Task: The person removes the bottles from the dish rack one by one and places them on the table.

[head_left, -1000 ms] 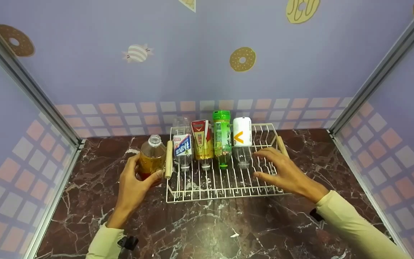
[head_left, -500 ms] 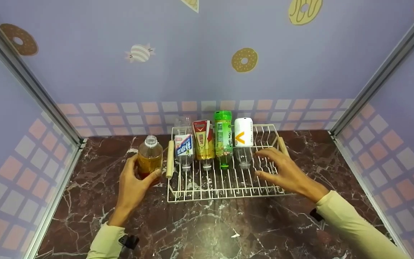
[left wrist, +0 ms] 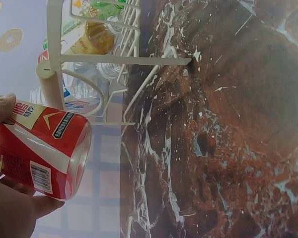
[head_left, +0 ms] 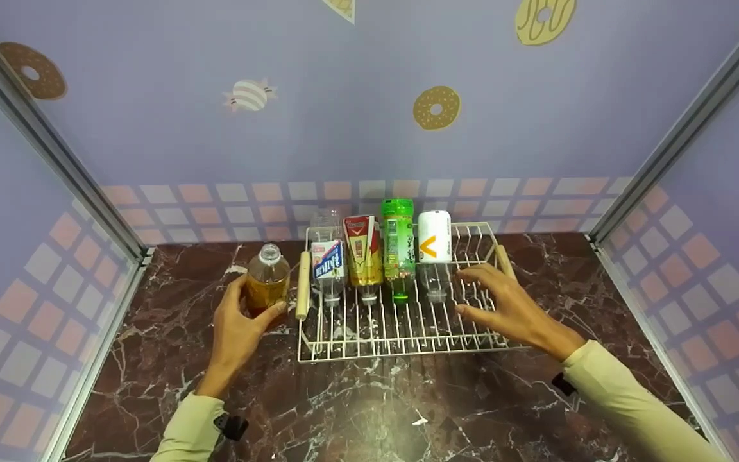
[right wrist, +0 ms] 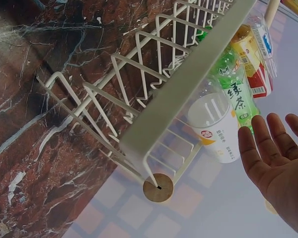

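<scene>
A: Grip state?

B: Left grip (head_left: 235, 327) wraps the bottle's body, thumb on the rack side, fingers opposite; spread is one bottle's width. Right grip (head_left: 510, 311): fingers apart, nothing held, at the rack's right end.

A: Held item?

B: Red-and-gold bottle (left wrist: 44, 148), neck up, left of the rack. Base looks off the tabletop (head_left: 369, 410) in the left wrist view. Liquid inside: cannot tell.

A: Surroundings?

B: Wooden handle (head_left: 303, 285) just beside the bottle, on the wire rack (head_left: 369, 356). Four bottles along the rack's back, necks down: blue-and-white-label bottle (head_left: 328, 260), red-and-yellow bottle (head_left: 363, 250), green bottle (head_left: 398, 247), white-label bottle (head_left: 434, 237).

A: Step, and method?

B: Judged a racking step, this one to match the row. Check for liquid before inverting. Squeeze lightly; the wall probably dents, and a dented bottle may slip. Raise it above the handle before turning it neck down.

A: Placement?

B: Suggest the bare wires right of the white-label bottle. Carry it high over the row, or pass it to the right grip. Seat the neck between wires; let go only once it leans unaided.

A: Main risk?

B: Knocking a neighbour over, I think.
</scene>
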Tool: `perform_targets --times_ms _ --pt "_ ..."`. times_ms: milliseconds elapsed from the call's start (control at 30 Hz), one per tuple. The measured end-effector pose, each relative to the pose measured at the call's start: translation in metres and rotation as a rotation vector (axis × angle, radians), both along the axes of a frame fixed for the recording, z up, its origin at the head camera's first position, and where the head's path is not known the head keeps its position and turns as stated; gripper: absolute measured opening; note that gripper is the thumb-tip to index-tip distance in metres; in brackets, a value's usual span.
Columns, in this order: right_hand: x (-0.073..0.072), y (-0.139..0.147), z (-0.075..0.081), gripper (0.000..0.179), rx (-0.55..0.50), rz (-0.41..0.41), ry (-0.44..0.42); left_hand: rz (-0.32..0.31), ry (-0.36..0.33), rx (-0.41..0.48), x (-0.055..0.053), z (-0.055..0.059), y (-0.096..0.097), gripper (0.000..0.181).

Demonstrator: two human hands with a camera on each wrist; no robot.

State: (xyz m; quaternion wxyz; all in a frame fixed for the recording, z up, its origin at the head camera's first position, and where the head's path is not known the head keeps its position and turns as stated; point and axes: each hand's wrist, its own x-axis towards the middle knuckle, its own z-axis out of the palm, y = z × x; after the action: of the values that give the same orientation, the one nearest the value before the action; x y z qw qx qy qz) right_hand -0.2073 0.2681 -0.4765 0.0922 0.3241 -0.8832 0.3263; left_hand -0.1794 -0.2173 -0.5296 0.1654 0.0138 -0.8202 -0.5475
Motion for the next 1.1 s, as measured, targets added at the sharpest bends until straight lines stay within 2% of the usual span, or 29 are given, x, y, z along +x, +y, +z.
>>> perform_targets --times_ms 100,333,633,867,1100 --pt "0.000 0.000 -0.001 0.065 0.000 -0.007 -0.010 0.000 0.000 -0.001 -0.003 -0.002 -0.001 0.080" --pt "-0.003 0.002 -0.004 0.063 -0.007 -0.001 0.026 0.007 -0.003 -0.009 -0.009 -0.010 -0.002 0.082" --pt "-0.002 0.002 -0.005 0.064 -0.008 -0.008 -0.025 0.013 -0.053 0.005 -0.015 -0.021 -0.005 0.084" --pt "-0.001 0.002 -0.006 0.063 -0.021 -0.013 -0.060 0.033 -0.038 0.019 -0.023 -0.026 -0.006 0.084" --pt "-0.002 0.001 -0.007 0.063 -0.017 -0.017 -0.049 0.042 -0.035 0.022 -0.031 -0.032 -0.005 0.083"
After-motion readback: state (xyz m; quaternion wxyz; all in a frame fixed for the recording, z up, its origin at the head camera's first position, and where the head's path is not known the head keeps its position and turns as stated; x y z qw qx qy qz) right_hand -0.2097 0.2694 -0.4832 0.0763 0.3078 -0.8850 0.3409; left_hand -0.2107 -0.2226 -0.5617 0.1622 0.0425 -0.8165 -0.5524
